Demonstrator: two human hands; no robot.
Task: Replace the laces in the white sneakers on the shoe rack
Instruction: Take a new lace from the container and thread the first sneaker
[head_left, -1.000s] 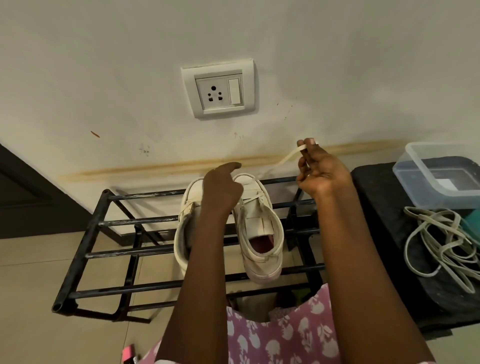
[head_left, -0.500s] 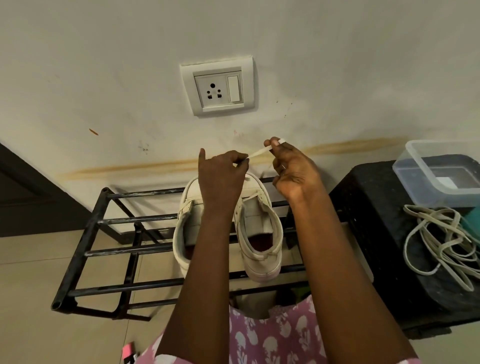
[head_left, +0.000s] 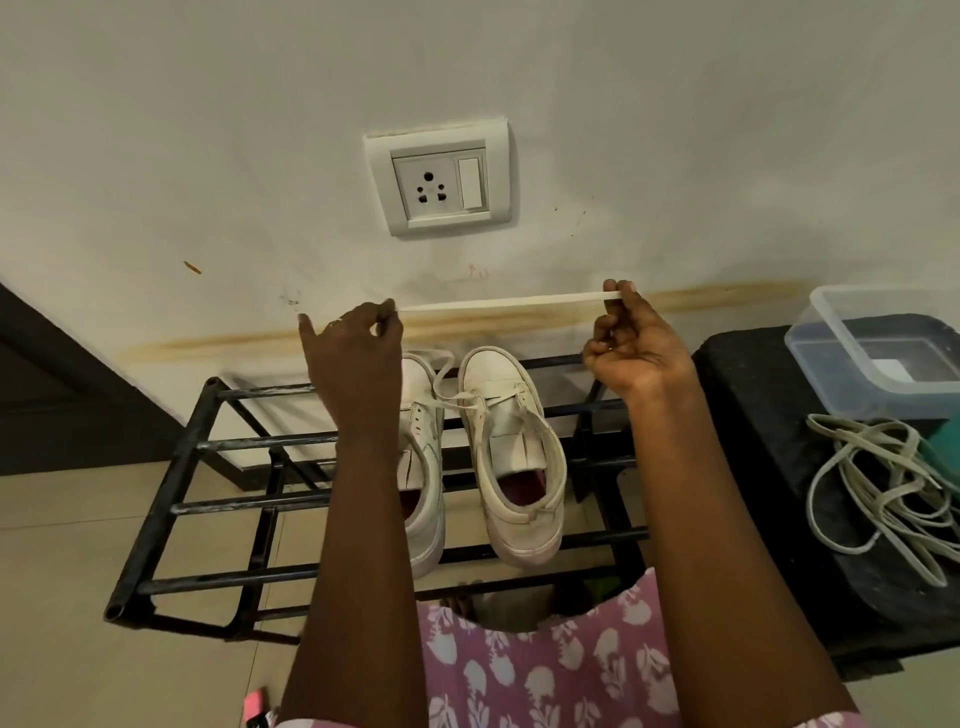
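Stretching a flat white lace (head_left: 498, 302) taut above the white sneakers (head_left: 514, 457) on the shoe rack (head_left: 171, 488).
The left hand (head_left: 358, 353) and right hand (head_left: 634, 348) each pinch an end; the left forearm (head_left: 358, 525) hides part of one sneaker. A tangle of laces (head_left: 883, 488) and a clear tub (head_left: 878, 353) lie on the black desk (head_left: 753, 415) beside the rack.

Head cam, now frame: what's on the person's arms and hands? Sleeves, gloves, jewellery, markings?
The left hand and right hand are bare: no gloves, watch or bracelets. The forearms are uncovered to the frame's bottom edge. The garment is pink-purple with a white floral print. A glint on a left finger may be a ring; too small to tell.
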